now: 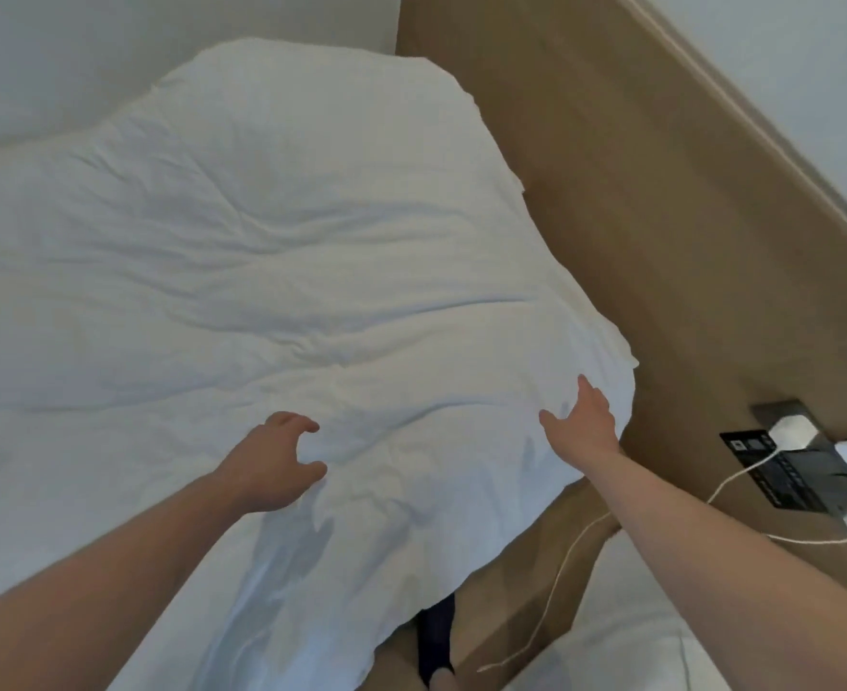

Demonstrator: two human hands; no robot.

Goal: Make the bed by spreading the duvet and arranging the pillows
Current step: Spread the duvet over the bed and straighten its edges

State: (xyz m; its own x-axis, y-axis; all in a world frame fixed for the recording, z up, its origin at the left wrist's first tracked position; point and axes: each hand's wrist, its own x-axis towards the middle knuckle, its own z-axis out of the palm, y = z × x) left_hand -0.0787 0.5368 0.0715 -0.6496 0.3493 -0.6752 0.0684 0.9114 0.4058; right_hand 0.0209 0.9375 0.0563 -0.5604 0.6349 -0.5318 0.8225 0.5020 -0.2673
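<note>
A white, wrinkled duvet (272, 271) covers the bed and hangs over its near corner. My left hand (274, 463) hovers at the duvet's near part, its fingers loosely curled, with a gap between thumb and fingers and no fabric in it. My right hand (583, 421) lies flat, fingers straight, on the duvet close to its right edge by the headboard. No pillow shows.
A tan wooden headboard panel (660, 202) runs along the right. On it sits a dark socket plate (805, 471) with white chargers, and a white cable (556, 591) trails down. A second white bed (650, 645) is at lower right. A dark-clad foot (436, 640) stands in the gap.
</note>
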